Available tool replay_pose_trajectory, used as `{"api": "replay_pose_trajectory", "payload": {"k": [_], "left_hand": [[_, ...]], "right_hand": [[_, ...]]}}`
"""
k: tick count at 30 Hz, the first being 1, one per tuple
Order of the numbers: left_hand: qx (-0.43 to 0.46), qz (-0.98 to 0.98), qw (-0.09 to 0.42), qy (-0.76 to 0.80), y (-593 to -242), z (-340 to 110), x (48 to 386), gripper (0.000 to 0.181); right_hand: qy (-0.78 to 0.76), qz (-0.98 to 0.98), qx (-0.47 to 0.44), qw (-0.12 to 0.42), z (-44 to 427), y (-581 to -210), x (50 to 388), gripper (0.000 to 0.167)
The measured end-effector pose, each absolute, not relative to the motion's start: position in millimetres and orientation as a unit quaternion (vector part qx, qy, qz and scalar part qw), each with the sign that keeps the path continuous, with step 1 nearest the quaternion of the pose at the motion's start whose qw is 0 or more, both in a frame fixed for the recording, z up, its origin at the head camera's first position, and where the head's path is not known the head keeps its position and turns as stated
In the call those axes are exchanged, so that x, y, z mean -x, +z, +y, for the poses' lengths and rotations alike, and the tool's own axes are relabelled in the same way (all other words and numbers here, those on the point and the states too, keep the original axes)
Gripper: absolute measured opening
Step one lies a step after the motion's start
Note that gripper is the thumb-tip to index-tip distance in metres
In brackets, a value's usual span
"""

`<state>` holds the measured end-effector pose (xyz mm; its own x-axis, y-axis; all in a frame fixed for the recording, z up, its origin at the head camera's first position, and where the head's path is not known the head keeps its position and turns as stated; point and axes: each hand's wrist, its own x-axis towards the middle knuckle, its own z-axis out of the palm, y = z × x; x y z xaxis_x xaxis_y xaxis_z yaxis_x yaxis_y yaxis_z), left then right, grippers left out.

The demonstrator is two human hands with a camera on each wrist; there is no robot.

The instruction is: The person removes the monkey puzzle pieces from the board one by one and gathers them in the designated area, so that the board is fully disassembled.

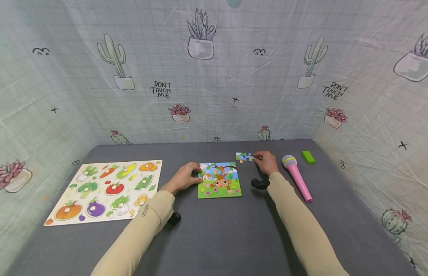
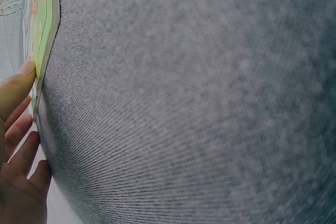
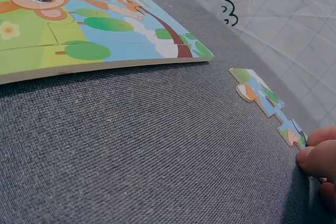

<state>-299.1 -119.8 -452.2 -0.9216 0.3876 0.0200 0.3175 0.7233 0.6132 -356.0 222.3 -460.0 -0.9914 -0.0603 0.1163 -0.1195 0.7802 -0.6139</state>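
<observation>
One monkey jigsaw [image 1: 219, 183] lies flat btwn L hand [image 1: 183, 177], relaxed, touching its L edge, & R hand [image 1: 266, 162], pinching end of loose jigsaw pcs [image 1: 240, 156] near its far R corner.

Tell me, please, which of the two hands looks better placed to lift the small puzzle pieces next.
Probably the right hand: it grips one end of the small puzzle pieces, while the left hand touches the left edge of the monkey puzzle, farther from them.
</observation>
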Motion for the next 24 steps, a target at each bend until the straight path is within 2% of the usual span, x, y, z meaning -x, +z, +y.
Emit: {"api": "replay_pose_trajectory", "payload": {"k": [12,17,20,24], "left_hand": [[-0.187,0.927,0.057,0.319,-449.8,-119.9,296.6,0.033],[-0.183,0.927,0.060,0.321,-448.8,-119.6,296.3,0.034],[-0.187,0.928,0.056,0.318,-449.1,-119.9,296.5,0.033],[-0.191,0.928,0.051,0.316,-450.3,-120.9,297.3,0.034]], "right_hand": [[0.335,-0.938,-0.072,0.050,212.0,-449.8,355.0,0.027],[0.383,-0.919,-0.091,-0.026,193.6,-441.4,344.7,0.032],[0.386,-0.910,-0.137,-0.071,180.2,-439.3,335.7,0.033],[0.378,-0.899,-0.201,-0.091,164.5,-442.9,325.6,0.030]]}}
